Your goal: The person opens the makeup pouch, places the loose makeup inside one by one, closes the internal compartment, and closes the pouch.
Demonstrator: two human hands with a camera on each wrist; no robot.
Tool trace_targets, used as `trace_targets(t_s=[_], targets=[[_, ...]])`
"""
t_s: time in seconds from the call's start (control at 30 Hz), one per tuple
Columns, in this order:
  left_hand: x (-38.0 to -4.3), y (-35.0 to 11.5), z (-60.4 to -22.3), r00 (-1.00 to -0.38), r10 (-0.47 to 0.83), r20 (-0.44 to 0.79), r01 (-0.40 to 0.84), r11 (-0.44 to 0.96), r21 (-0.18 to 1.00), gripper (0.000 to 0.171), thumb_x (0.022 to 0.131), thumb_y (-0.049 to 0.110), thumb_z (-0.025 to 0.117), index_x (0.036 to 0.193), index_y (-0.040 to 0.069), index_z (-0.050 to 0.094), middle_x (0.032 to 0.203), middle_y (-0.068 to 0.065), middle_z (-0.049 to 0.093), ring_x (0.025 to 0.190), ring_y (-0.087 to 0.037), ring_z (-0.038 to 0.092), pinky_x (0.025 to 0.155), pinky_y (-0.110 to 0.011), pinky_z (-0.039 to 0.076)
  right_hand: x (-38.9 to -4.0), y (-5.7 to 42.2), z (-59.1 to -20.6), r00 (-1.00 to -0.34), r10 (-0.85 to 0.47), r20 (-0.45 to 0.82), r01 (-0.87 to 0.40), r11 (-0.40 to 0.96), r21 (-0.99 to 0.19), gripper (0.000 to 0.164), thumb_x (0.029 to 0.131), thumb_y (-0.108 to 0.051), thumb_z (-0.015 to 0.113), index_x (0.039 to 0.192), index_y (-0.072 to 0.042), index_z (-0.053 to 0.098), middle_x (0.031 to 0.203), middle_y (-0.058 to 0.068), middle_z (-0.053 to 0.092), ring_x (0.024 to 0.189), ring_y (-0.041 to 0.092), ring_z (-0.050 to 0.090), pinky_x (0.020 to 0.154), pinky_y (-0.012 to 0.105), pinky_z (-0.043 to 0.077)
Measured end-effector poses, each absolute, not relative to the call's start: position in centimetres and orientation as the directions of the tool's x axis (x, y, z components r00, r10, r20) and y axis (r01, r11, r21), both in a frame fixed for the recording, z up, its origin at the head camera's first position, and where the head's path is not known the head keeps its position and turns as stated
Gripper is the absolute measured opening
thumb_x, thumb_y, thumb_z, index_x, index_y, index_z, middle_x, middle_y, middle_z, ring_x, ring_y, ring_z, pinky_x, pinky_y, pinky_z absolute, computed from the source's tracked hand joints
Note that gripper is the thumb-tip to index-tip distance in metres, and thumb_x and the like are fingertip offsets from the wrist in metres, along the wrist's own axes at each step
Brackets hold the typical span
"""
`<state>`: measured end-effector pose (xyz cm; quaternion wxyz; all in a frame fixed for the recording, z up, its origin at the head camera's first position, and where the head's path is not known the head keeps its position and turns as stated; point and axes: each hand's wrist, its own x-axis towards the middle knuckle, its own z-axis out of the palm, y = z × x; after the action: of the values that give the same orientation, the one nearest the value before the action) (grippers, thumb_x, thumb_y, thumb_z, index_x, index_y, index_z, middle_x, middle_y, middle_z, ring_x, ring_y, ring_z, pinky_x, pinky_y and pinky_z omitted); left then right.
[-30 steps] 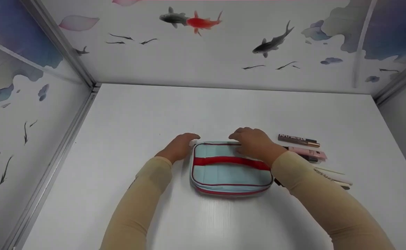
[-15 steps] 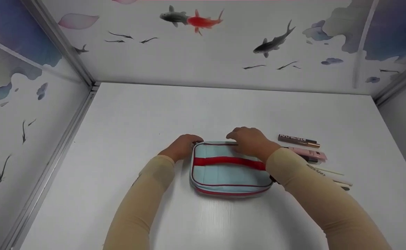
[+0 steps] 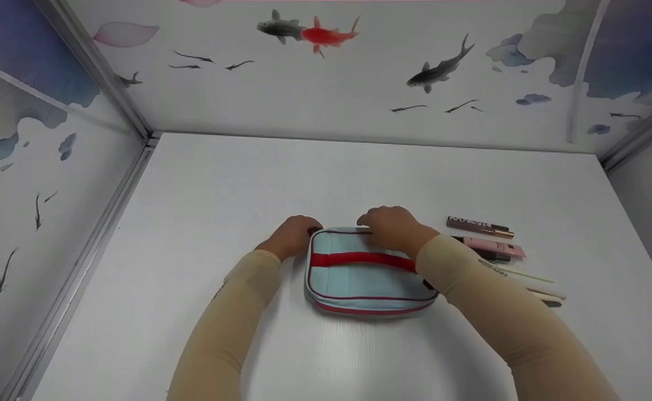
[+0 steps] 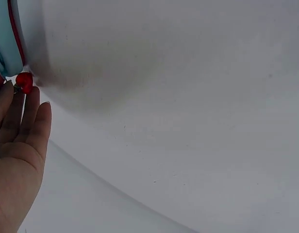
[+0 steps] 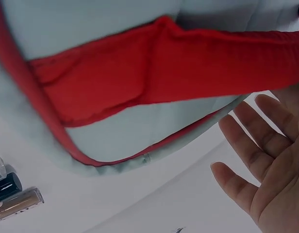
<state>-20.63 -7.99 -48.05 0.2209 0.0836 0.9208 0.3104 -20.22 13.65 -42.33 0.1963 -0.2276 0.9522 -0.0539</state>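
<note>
A pale blue zip-up cosmetic bag (image 3: 370, 288) with red piping and a red handle (image 3: 368, 257) lies flat on the white table. At its far left corner is my left hand (image 3: 290, 236). In the left wrist view its thumb and fingertips pinch beside a small red charm (image 4: 24, 82) at the bag's edge, seemingly on a zipper pull. My right hand (image 3: 398, 229) lies over the bag's far edge, right of its middle. In the right wrist view several of its fingers (image 5: 247, 145) extend loosely beyond the edge; its thumb's contact with the bag is hidden.
Right of the bag, partly behind the right sleeve (image 3: 471, 278), lie a brown cosmetic tube (image 3: 473, 224), a pink tube (image 3: 493, 246) and several slim brushes or sticks (image 3: 546, 292). Printed wall panels (image 3: 326, 94) border the table at the back and left.
My right hand and forearm have slid left along the bag's far edge. The left hand has shifted slightly at the corner, its fingertips now lower against it. The bag stays in place.
</note>
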Motion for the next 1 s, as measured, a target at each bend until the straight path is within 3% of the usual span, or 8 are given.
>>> trace_targets(t_s=[0.37, 0.67, 1.0], targets=[[-20.5, -8.1, -48.5, -0.899, 0.282, -0.336, 0.021, 0.793, 0.608, 0.026, 0.097, 0.011, 0.056, 0.121, 0.009, 0.066, 0.119, -0.006, 0.064, 0.115, -0.023, 0.055, 0.104, -0.040, 0.042, -20.6, 12.8, -42.8, -0.814, -0.420, -0.400, -0.348, 0.906, -0.242, 0.043, 0.085, -0.019, 0.074, 0.126, -0.013, 0.064, 0.116, 0.008, 0.066, 0.106, 0.028, 0.060, 0.095, 0.044, 0.049], [-20.6, -8.1, -49.1, -0.906, 0.265, -0.331, 0.010, 0.794, 0.608, 0.026, 0.097, 0.012, 0.057, 0.122, 0.009, 0.065, 0.119, -0.007, 0.064, 0.114, -0.024, 0.055, 0.103, -0.039, 0.043, -20.8, 13.4, -42.9, -0.802, -0.400, -0.443, -0.317, 0.915, -0.252, 0.034, 0.093, -0.016, 0.063, 0.126, -0.009, 0.063, 0.120, 0.011, 0.064, 0.111, 0.029, 0.058, 0.101, 0.045, 0.044], [-20.5, -8.3, -49.1, -0.907, 0.252, -0.337, -0.012, 0.784, 0.620, 0.023, 0.097, 0.007, 0.055, 0.117, 0.007, 0.066, 0.117, -0.008, 0.063, 0.111, -0.024, 0.055, 0.102, -0.040, 0.044, -21.4, 13.1, -43.5, -0.791, -0.388, -0.474, -0.354, 0.921, -0.163, 0.019, 0.094, -0.017, 0.061, 0.107, -0.006, 0.069, 0.093, 0.008, 0.068, 0.084, 0.023, 0.060, 0.088, 0.039, 0.051]])
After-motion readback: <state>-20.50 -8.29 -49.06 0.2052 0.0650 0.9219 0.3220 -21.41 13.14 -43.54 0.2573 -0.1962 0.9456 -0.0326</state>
